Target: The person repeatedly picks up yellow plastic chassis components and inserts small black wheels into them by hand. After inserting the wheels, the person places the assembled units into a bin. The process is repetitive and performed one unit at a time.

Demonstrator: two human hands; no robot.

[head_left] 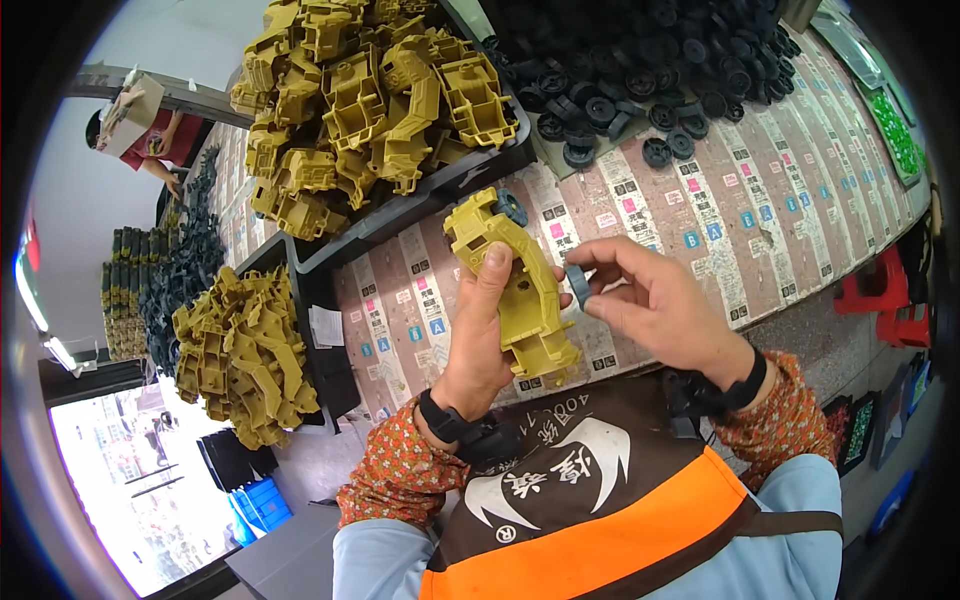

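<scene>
My left hand [476, 340] is closed around a mustard-yellow plastic toy vehicle body [528, 300], held upright above the near part of the table, thumb across its side. One dark wheel [511, 207] sits at the far end of that body. Between the thumb and fingers of my right hand [672, 308] is another dark toy wheel [577, 286], pinched edge-on beside the body's right side. Whether this wheel touches the body, I cannot tell.
Beyond my left hand, a black crate [430, 203] is heaped with yellow bodies [360, 95]; a second yellow heap [245, 355] lies left. Loose dark wheels [650, 75] cover the far table [660, 205]. A person [160, 140] is at far left. Red stools [878, 290] stand right.
</scene>
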